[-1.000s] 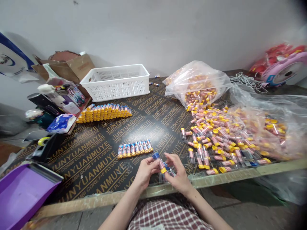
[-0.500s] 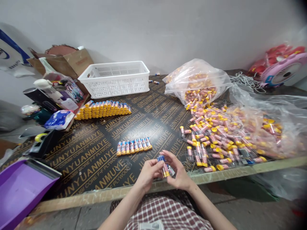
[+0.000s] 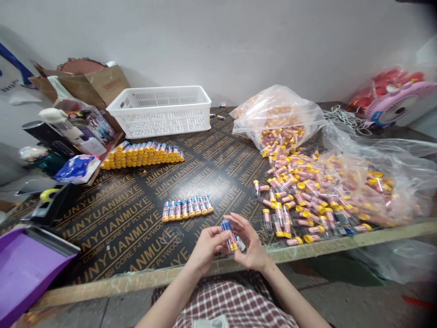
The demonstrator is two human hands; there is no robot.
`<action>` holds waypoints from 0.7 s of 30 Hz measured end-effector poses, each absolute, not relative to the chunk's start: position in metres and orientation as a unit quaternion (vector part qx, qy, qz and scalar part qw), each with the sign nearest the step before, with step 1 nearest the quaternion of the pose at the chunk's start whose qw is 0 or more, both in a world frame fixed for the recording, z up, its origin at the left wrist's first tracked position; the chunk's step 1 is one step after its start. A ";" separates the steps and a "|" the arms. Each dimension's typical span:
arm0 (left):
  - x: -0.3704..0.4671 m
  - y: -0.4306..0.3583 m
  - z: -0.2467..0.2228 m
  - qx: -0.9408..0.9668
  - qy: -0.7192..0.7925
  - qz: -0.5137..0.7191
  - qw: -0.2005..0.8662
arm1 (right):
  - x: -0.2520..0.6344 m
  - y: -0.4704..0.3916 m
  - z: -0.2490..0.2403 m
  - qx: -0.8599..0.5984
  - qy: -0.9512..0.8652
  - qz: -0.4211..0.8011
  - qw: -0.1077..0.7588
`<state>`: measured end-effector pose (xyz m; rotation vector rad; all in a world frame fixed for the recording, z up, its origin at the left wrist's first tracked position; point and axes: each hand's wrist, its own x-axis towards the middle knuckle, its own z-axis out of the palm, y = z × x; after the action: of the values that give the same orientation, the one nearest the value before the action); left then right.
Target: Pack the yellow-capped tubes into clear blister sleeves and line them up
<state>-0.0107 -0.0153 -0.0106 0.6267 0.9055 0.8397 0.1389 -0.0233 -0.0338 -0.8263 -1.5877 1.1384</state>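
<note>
Just above the table's front edge, my left hand (image 3: pixel 209 246) pinches a small clear tube (image 3: pixel 232 240) with a yellow cap at its lower end and blue print near the top. My right hand (image 3: pixel 251 246) curls round the tube's other side. A small printed label (image 3: pixel 241 244) shows between the tube and my right palm, partly hidden by the fingers. Beyond my hands lies a row of labelled tubes (image 3: pixel 187 208), side by side with yellow ends toward me. To the right spreads a loose heap of pink-filled tubes (image 3: pixel 300 182) with yellow caps.
A stack of labelled tubes (image 3: pixel 143 155) lies before a white plastic basket (image 3: pixel 160 120). Clear plastic bags (image 3: pixel 280 109) of tubes stand at the back right, near a pink fan (image 3: pixel 392 107). A tape dispenser (image 3: pixel 48 205) and purple dustpan (image 3: pixel 30 269) are at left.
Both hands stay together on the tube, with only slight finger shifts. The whole view has moved a little, so things appear slightly farther left.
</note>
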 end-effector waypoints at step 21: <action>-0.186 0.051 -0.024 0.406 0.799 0.382 0.226 | 0.178 0.001 -0.049 -0.525 -0.671 0.316 0.417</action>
<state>-0.1859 0.0511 -0.0238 1.1202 2.2021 1.0538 0.1780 0.0005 -0.0493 -1.3178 -1.6840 0.7939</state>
